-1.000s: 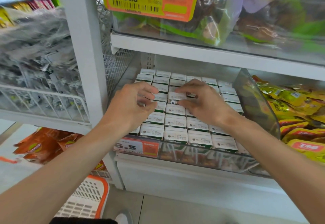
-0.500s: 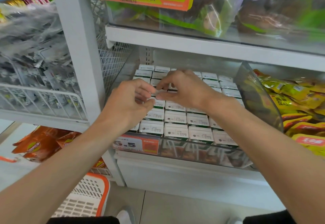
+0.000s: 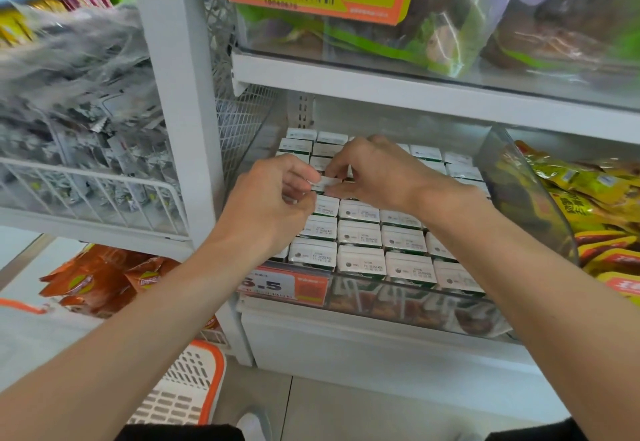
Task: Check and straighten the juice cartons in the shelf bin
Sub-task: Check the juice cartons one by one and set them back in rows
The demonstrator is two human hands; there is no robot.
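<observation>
Curled fingers (image 3: 300,173) of left hand (image 3: 266,205) and right hand (image 3: 377,177) pinch 1 juice carton (image 3: 325,183), seemingly raised.

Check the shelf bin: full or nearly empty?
Full: juice cartons stand in tight rows from the bin front to back; left hand and right hand hide some.

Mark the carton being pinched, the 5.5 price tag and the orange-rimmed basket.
pinched carton (image 3: 327,184): head view, on its white top face.
5.5 price tag (image 3: 266,285): head view, on the printed digits.
orange-rimmed basket (image 3: 180,393): head view, on its white slotted wall.
</observation>
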